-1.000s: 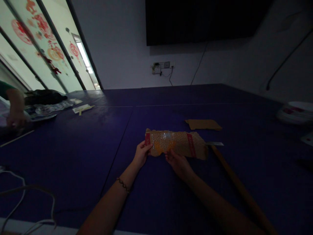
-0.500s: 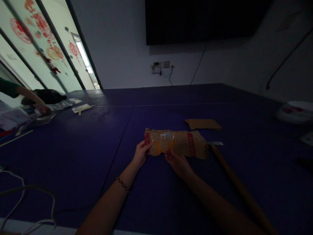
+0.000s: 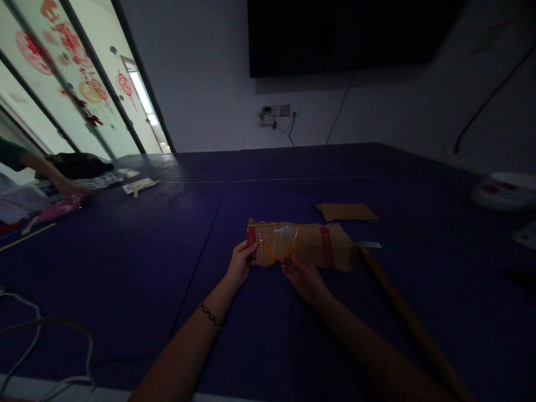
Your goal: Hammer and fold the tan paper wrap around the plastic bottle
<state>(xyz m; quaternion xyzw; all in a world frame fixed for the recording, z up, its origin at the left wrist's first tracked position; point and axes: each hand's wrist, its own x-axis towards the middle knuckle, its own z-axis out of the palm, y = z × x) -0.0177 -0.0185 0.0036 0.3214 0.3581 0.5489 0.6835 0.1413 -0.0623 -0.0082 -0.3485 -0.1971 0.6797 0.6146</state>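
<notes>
A torn, flat piece of brown cardboard (image 3: 310, 245) with red bands, dark dots and shiny clear tape is at the centre, above the purple table (image 3: 167, 268). My left hand (image 3: 242, 262) grips its left end, thumb on top and a beaded bracelet on the wrist. At the lower edge, my right hand (image 3: 304, 279) has its fingertips pinched on the cardboard. A thin pale strip (image 3: 368, 244) lies just past the cardboard's right end, close to the tip of a long wooden stick (image 3: 410, 318).
Another cardboard piece (image 3: 348, 212) lies behind. At the far left, a person's hand (image 3: 75, 190) is over a pink item (image 3: 58, 209) beside a black bag (image 3: 79, 166). White cables (image 3: 37, 324) loop at the lower left; a bowl (image 3: 505, 191) stands at the right.
The other person's hand at the left has shifted, and a pink item now shows under it. My hands and the cardboard have hardly moved.
</notes>
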